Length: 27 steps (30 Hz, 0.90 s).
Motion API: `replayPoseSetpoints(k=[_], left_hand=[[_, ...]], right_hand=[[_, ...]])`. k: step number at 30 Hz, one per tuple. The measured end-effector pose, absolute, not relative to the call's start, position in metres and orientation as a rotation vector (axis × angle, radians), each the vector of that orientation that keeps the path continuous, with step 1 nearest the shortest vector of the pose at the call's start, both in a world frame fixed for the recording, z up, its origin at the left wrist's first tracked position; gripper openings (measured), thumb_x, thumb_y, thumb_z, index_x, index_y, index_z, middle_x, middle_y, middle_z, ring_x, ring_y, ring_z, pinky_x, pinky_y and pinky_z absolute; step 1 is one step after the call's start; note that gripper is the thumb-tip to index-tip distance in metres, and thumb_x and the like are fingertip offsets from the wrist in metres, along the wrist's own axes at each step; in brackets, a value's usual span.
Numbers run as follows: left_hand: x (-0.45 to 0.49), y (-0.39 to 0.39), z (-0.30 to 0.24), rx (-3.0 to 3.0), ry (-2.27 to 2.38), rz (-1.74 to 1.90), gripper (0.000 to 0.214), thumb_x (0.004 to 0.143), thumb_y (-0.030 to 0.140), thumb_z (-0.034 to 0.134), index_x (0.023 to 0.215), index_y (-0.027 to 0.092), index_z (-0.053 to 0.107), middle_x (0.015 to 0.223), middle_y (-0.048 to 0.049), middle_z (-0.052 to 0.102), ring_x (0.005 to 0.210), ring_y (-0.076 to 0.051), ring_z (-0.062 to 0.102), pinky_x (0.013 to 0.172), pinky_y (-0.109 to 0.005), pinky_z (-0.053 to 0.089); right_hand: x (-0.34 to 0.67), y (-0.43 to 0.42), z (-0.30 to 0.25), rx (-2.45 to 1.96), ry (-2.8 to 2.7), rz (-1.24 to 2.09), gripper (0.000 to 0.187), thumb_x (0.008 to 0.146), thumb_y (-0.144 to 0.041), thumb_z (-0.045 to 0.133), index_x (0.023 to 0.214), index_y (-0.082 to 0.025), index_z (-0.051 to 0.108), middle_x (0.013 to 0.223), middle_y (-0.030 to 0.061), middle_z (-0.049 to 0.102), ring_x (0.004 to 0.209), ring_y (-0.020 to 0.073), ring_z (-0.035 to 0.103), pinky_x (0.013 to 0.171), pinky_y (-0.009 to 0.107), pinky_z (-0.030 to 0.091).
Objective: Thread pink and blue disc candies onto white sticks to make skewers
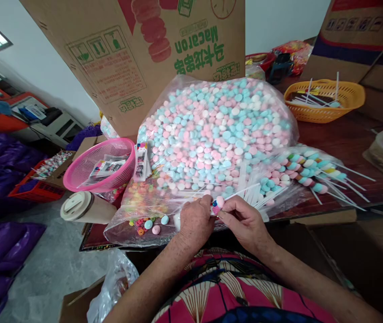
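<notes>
My left hand [195, 220] and my right hand [241, 219] meet at the table's front edge, fingers pinched together around a thin white stick [241, 190] with a pink candy [219, 202] on it. Behind them lies a big clear bag [211, 130] full of pink, blue and white round candies. To the right lies a pile of finished candy skewers [299, 172] on white sticks. A few loose candies [154, 225] and small coloured rings lie on plastic left of my left hand.
A pink basket [99, 168] with small packets stands at left, an orange basket [326, 101] with sticks at back right. A large cardboard box [137, 54] leans behind the bag. A round lidded container [80, 207] lies at the table's left edge. Purple bags cover the floor.
</notes>
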<state>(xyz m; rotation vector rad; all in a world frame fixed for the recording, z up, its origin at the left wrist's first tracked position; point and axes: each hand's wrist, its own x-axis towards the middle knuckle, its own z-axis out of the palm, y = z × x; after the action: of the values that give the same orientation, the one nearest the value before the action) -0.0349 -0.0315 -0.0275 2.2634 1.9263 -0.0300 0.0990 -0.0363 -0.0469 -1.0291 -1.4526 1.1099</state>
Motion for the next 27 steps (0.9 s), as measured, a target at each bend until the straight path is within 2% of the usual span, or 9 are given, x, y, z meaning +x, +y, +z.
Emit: replayPoseSetpoints(k=[4, 8, 10, 14, 16, 19, 24, 27], left_hand=[[-0.04, -0.029, -0.03, 2.036, 1.923, 0.043, 0.024, 0.084, 0.036, 0.051, 0.1, 0.019, 0.057, 0.091, -0.0073, 0.069, 0.085, -0.025, 0.064, 0.068, -0.03, 0.042], [-0.045, -0.03, -0.027, 1.845, 1.805, 0.237, 0.028, 0.08, 0.042, 0.056, 0.097, 0.02, 0.058, 0.089, -0.0037, 0.069, 0.08, -0.021, 0.062, 0.065, -0.027, 0.04], [-0.045, -0.031, -0.025, 1.813, 1.761, 0.292, 0.026, 0.079, 0.04, 0.056, 0.095, 0.02, 0.058, 0.088, -0.0032, 0.068, 0.079, -0.02, 0.062, 0.065, -0.026, 0.04], [-0.045, -0.032, -0.025, 1.844, 1.796, 0.259, 0.022, 0.079, 0.035, 0.054, 0.095, 0.019, 0.055, 0.089, -0.0044, 0.068, 0.08, -0.022, 0.062, 0.063, -0.027, 0.038], [-0.045, -0.031, -0.025, 1.867, 1.824, 0.21, 0.021, 0.078, 0.033, 0.052, 0.094, 0.02, 0.055, 0.089, -0.0049, 0.068, 0.08, -0.022, 0.062, 0.062, -0.027, 0.037], [-0.045, -0.031, -0.026, 1.916, 1.863, 0.122, 0.021, 0.077, 0.029, 0.051, 0.096, 0.02, 0.055, 0.088, -0.006, 0.068, 0.081, -0.024, 0.063, 0.061, -0.028, 0.036], [-0.045, -0.032, -0.028, 1.983, 1.892, 0.054, 0.02, 0.076, 0.027, 0.05, 0.095, 0.021, 0.056, 0.086, -0.0061, 0.068, 0.081, -0.024, 0.063, 0.06, -0.028, 0.035], [-0.046, -0.033, -0.031, 2.004, 1.898, 0.099, 0.02, 0.077, 0.029, 0.051, 0.094, 0.02, 0.057, 0.084, -0.0058, 0.068, 0.08, -0.024, 0.063, 0.061, -0.028, 0.036]], right_hand=[[0.105, -0.032, -0.051, -1.027, -1.315, 1.304, 0.021, 0.082, -0.034, 0.056, 0.069, -0.019, 0.049, 0.063, -0.0032, 0.047, 0.057, 0.0101, 0.043, 0.053, 0.022, 0.038], [0.111, -0.03, -0.054, -0.984, -1.579, 0.864, 0.01, 0.087, -0.022, 0.051, 0.088, -0.019, 0.06, 0.082, 0.0025, 0.059, 0.076, 0.0138, 0.055, 0.068, 0.026, 0.046], [0.111, -0.032, -0.056, -0.901, -1.715, 0.666, 0.019, 0.087, -0.015, 0.05, 0.102, -0.02, 0.06, 0.091, 0.0048, 0.06, 0.084, 0.0148, 0.057, 0.073, 0.027, 0.048], [0.104, -0.034, -0.062, -0.818, -1.869, 0.365, 0.031, 0.086, -0.009, 0.05, 0.114, -0.02, 0.056, 0.088, 0.0069, 0.06, 0.082, 0.0163, 0.058, 0.068, 0.028, 0.05], [0.101, -0.035, -0.064, -0.813, -1.888, 0.303, 0.032, 0.085, -0.008, 0.05, 0.115, -0.019, 0.055, 0.088, 0.0074, 0.061, 0.081, 0.0171, 0.058, 0.068, 0.03, 0.051], [0.098, -0.037, -0.063, -0.786, -1.854, 0.47, 0.026, 0.087, -0.009, 0.048, 0.11, -0.02, 0.056, 0.087, 0.0061, 0.062, 0.08, 0.0152, 0.059, 0.068, 0.027, 0.051], [0.099, -0.038, -0.06, -0.909, -1.787, 0.819, 0.009, 0.085, -0.016, 0.051, 0.09, -0.02, 0.058, 0.077, 0.0007, 0.062, 0.068, 0.0117, 0.057, 0.062, 0.022, 0.047], [0.104, -0.037, -0.062, -1.002, -1.897, 0.807, 0.011, 0.084, -0.017, 0.048, 0.077, -0.019, 0.055, 0.069, -0.0002, 0.058, 0.061, 0.0113, 0.053, 0.056, 0.021, 0.043]])
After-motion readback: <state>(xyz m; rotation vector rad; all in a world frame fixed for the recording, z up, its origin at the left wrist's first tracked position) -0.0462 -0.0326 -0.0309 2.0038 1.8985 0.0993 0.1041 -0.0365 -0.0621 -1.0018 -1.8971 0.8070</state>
